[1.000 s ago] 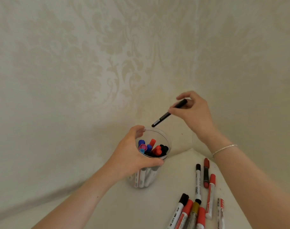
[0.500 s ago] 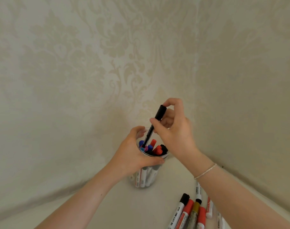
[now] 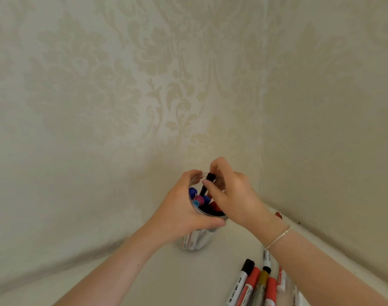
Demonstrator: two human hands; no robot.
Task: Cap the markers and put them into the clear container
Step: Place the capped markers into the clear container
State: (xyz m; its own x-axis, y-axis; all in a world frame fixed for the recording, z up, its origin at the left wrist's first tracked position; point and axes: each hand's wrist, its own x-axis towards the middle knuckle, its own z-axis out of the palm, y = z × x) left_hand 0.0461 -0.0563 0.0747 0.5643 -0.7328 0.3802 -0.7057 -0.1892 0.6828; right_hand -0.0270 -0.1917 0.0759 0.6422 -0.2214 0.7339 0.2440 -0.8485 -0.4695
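left hand (image 3: 179, 214) wrapped, right hand (image 3: 234, 196) pinching

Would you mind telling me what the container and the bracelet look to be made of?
The clear container looks like glossy transparent plastic, possibly glass: marker barrels show through its wall. The bracelet on the right wrist looks like thin silvery metal chain, since it glints; beads cannot be ruled out.

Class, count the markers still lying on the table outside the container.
6 visible, clustered bottom right: black-capped, red-capped, gold-capped, another red-capped, one white-barrelled, one beside the forearm. The arm may hide more.
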